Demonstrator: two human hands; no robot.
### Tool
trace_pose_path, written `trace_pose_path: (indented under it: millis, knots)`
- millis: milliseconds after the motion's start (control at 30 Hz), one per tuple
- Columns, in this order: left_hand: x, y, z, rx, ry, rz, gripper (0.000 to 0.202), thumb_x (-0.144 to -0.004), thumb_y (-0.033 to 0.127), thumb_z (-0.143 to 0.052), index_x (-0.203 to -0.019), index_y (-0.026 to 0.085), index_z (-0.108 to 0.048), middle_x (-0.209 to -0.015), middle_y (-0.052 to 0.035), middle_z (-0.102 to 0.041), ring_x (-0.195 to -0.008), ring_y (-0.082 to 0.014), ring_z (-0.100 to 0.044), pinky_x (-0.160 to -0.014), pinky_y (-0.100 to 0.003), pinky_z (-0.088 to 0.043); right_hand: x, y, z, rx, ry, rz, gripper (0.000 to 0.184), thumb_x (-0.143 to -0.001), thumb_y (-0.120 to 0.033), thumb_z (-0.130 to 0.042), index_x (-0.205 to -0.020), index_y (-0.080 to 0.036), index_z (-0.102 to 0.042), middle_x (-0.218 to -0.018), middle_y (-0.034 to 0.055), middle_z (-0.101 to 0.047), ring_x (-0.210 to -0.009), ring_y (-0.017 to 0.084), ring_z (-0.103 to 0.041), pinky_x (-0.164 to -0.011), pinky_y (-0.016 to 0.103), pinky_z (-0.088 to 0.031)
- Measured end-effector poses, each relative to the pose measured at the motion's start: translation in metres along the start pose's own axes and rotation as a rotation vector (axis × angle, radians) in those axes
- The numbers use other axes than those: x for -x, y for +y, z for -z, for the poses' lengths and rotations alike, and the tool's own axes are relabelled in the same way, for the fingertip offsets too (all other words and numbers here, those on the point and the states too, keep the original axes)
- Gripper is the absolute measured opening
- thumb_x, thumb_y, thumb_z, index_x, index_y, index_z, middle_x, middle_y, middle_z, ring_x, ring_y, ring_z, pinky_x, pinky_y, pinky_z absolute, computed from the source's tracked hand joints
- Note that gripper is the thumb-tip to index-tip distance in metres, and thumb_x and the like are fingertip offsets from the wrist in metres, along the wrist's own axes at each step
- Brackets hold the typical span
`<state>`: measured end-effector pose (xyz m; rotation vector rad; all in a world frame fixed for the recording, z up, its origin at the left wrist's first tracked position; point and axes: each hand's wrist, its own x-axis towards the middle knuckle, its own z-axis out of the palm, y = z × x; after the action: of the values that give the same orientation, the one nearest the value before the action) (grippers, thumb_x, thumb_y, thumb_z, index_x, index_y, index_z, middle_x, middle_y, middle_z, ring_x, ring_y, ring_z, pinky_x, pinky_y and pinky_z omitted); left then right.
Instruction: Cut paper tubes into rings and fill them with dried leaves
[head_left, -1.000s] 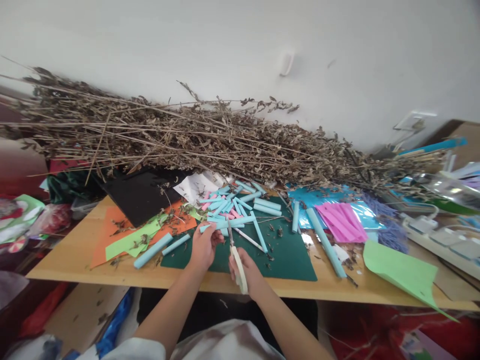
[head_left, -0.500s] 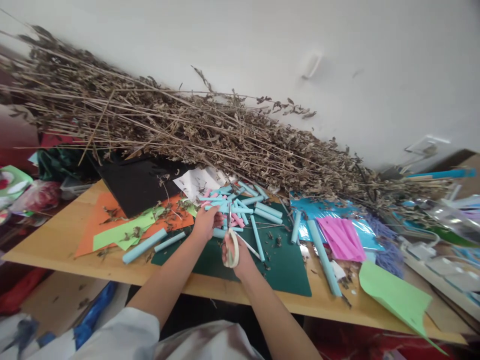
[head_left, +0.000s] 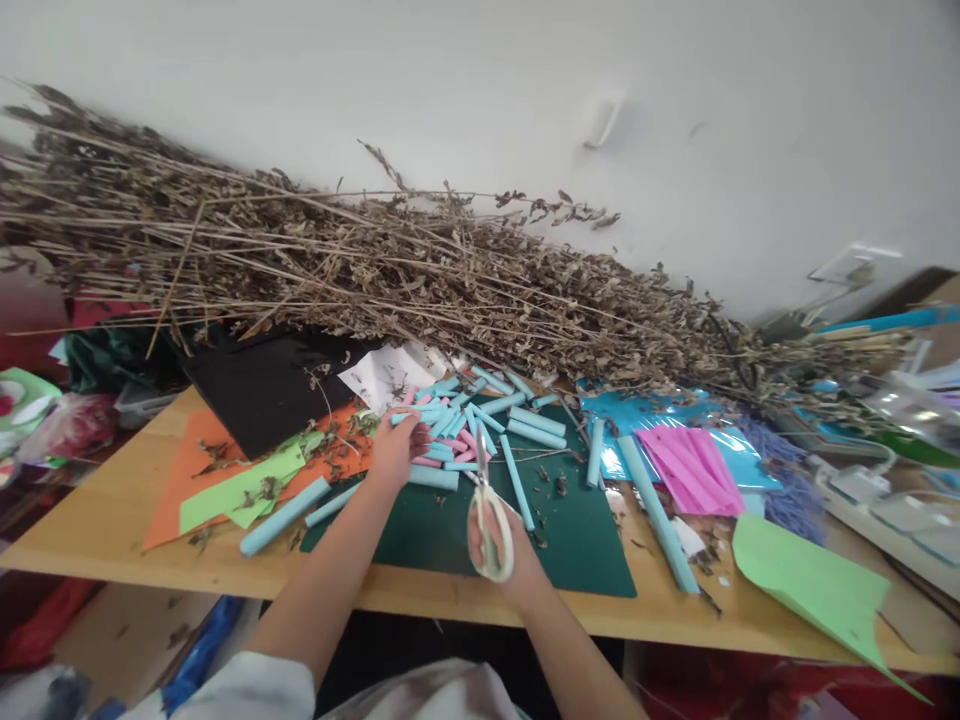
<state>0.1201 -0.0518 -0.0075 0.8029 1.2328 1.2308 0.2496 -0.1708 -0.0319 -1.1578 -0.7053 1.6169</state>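
1. My left hand [head_left: 391,458] is at the left edge of a loose pile [head_left: 459,420] of short blue and pink pieces. Its fingers are together, pinching a blue tube [head_left: 403,418] whose left end pokes out past them; the rest is lost among fingers and pile, so I cannot tell its length.
2. My right hand [head_left: 517,558] is clamped on the pale handles of the scissors [head_left: 486,492], near and to the right of the pile. The blades look close together, but blur keeps me from being sure they meet.
3. From the scissors, the pinched tube lies far and to the left. What I can see of it runs roughly left to right, while the blades point from near to far, so the two axes cross. My left hand is the nearer one, being on the tube; the scissors stand apart from its visible end.
4. Just right of my left wrist, a thick blue roll [head_left: 433,479] lies left to right on the green mat [head_left: 570,565]. A thin blue stick [head_left: 517,484] lies right of the blades, its long axis mostly near to far.
5. Farther right on the table [head_left: 90,520] are pink strips [head_left: 688,470] and a pale green sheet [head_left: 814,575]. Dried stalks [head_left: 450,275] stretch across the far side.
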Motion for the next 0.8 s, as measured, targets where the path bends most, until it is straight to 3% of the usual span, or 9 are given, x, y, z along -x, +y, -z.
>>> trace_pose_path:
  millis: [100,167,267,333,433,533,567,700,800]
  knots:
    - [-0.004,0.011,-0.001,-0.215,-0.09,-0.095,0.032,-0.06,0.036,-0.055,-0.088,0.021,-0.054,-0.063,-0.0015,-0.056,-0.056,-0.0163,-0.057,-0.051,-0.026,-0.043,0.021,-0.002,0.041,0.014,0.064,0.088,0.052,-0.048,-0.063,-0.061,-0.073,-0.02,-0.044,-0.05,-0.0061,-0.042,-0.038,0.007,-0.039,-0.034,0.019,-0.028]
    - [-0.007,0.018,-0.001,-0.387,-0.136,-0.167,0.03,-0.055,0.03,-0.061,-0.083,0.022,-0.059,-0.074,-0.0053,-0.059,-0.078,-0.0228,-0.057,-0.065,-0.03,-0.043,0.033,0.0,0.076,0.04,0.151,0.168,0.047,-0.052,-0.057,-0.063,-0.076,-0.021,-0.045,-0.055,-0.0049,-0.043,-0.043,0.008,-0.04,-0.04,0.021,-0.032]
    - [-0.01,0.03,0.003,-0.609,-0.186,-0.24,0.032,-0.043,0.023,-0.069,-0.074,0.022,-0.063,-0.093,-0.0088,-0.057,-0.109,-0.033,-0.037,-0.087,-0.039,-0.03,0.046,0.005,0.122,0.304,0.371,0.355,0.036,-0.064,-0.049,-0.058,-0.082,-0.021,-0.046,-0.064,-0.0002,-0.046,-0.052,0.012,-0.044,-0.047,0.026,-0.037]
    - [-0.01,0.039,0.005,-0.873,-0.238,-0.299,0.034,-0.04,0.028,-0.072,-0.073,0.022,-0.063,-0.103,-0.0104,-0.053,-0.113,-0.0381,-0.029,-0.09,-0.049,-0.02,0.051,0.007,0.14,0.352,0.417,0.465,0.032,-0.07,-0.048,-0.052,-0.084,-0.02,-0.045,-0.062,0.0003,-0.045,-0.05,0.013,-0.043,-0.045,0.027,-0.035]
    - [-0.009,0.053,-0.008,-1.374,-0.317,-0.501,0.03,-0.055,0.042,-0.063,-0.077,0.023,-0.063,-0.113,-0.0111,-0.045,-0.109,-0.0389,-0.031,-0.087,-0.056,-0.018,0.053,0.008,0.146,0.351,0.425,0.556,0.03,-0.074,-0.048,-0.045,-0.084,-0.02,-0.044,-0.059,-0.0001,-0.044,-0.048,0.013,-0.042,-0.043,0.027,-0.034]
    - [-0.002,0.053,-0.055,-1.483,-0.456,-0.663,0.023,-0.069,0.038,-0.051,-0.081,0.021,-0.062,-0.103,-0.012,-0.051,-0.099,-0.0327,-0.043,-0.083,-0.048,-0.03,0.052,0.009,0.144,0.382,0.424,0.541,0.028,-0.072,-0.045,-0.049,-0.084,-0.02,-0.046,-0.06,0.0007,-0.046,-0.05,0.014,-0.044,-0.046,0.028,-0.038]
    - [0.001,0.048,-0.077,-1.456,-0.557,-0.648,0.021,-0.071,0.034,-0.05,-0.081,0.02,-0.062,-0.097,-0.0125,-0.054,-0.094,-0.0301,-0.047,-0.081,-0.044,-0.034,0.052,0.01,0.145,0.404,0.418,0.532,0.027,-0.071,-0.043,-0.051,-0.084,-0.02,-0.047,-0.061,0.0012,-0.048,-0.052,0.014,-0.045,-0.047,0.028,-0.039]
    - [0.004,0.013,-0.171,-1.5,-0.642,-0.561,0.011,-0.07,0.024,-0.054,-0.073,0.016,-0.061,-0.08,-0.0115,-0.059,-0.081,-0.0252,-0.055,-0.071,-0.038,-0.041,0.052,0.02,0.152,0.503,0.415,0.544,0.022,-0.07,-0.037,-0.054,-0.084,-0.021,-0.05,-0.063,0.0018,-0.05,-0.054,0.015,-0.047,-0.05,0.028,-0.04]
    - [-0.012,-0.003,-0.217,-1.548,-0.658,-0.459,0.018,-0.076,0.025,-0.052,-0.087,0.012,-0.057,-0.09,-0.0089,-0.057,-0.086,-0.0199,-0.053,-0.075,-0.038,-0.042,0.05,0.027,0.157,0.533,0.421,0.557,0.022,-0.071,-0.037,-0.053,-0.087,-0.022,-0.05,-0.064,0.0024,-0.052,-0.056,0.017,-0.049,-0.051,0.029,-0.04]
